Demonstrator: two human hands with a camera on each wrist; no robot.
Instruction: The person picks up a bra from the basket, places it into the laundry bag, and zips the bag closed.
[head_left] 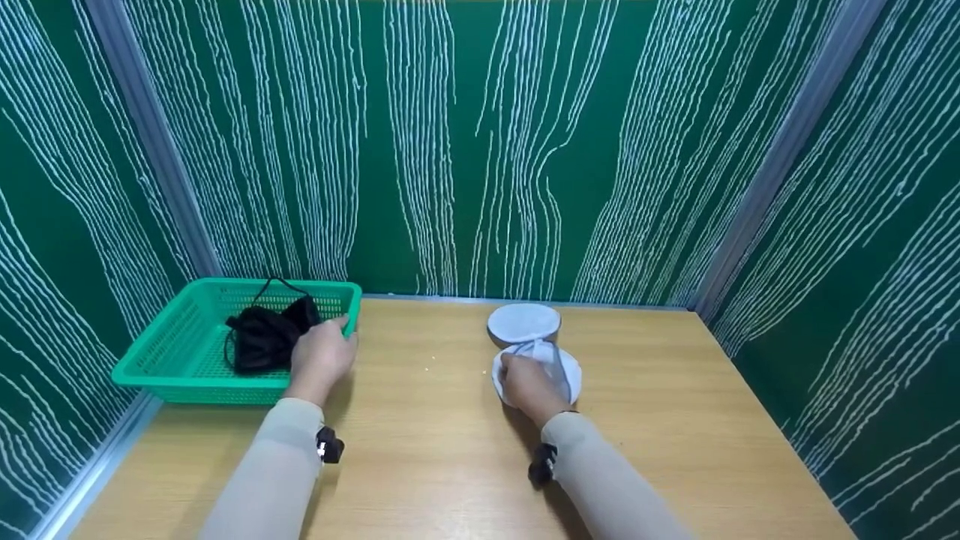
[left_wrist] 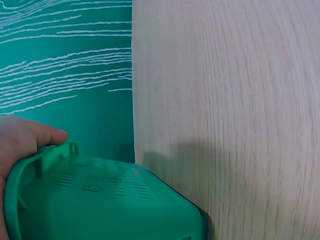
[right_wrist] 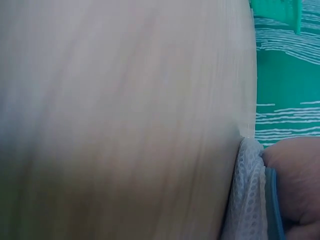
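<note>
My left hand grips the right rim of a green plastic basket, with the thumb over the rim in the left wrist view. Inside the basket lies a bundle of black cloth with thin cords. Over on the right, two white oval pieces, a far one and a near one, lie one behind the other on the table. Curled fingers of my right hand hold the near piece by its grey-blue strap. White mesh cloth with blue-grey edging shows beside that hand in the right wrist view.
The wooden table reaches back to a green wall with white wavy lines. Grey metal posts stand at the corners. A few tiny white specks lie on the table between the basket and the white pieces.
</note>
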